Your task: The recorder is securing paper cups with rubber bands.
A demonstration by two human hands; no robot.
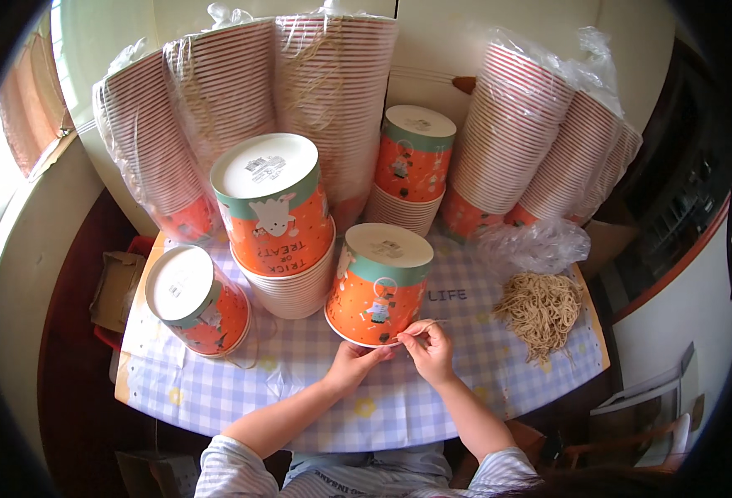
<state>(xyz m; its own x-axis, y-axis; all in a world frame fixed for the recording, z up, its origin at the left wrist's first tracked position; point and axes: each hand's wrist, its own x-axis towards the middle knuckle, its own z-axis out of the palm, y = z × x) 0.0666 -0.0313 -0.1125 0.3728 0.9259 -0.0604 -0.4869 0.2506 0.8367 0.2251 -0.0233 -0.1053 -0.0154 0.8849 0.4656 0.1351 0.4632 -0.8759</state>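
We pinch a thin tan string [422, 326] between right hand [429, 349] and left hand [353, 363], just below an upturned orange paper bucket [377, 285]; pulled hard, we judge, the string slips free.

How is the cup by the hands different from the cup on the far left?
The cup by the hands stands upside down, nearly straight, on the table; the left cup leans tilted. Both hands, left hand and right hand, work at the rim of the near cup; nothing touches the left cup. The near cup sits mid-table, the left cup near the table's edge. Both are orange with a green band and white bottom.
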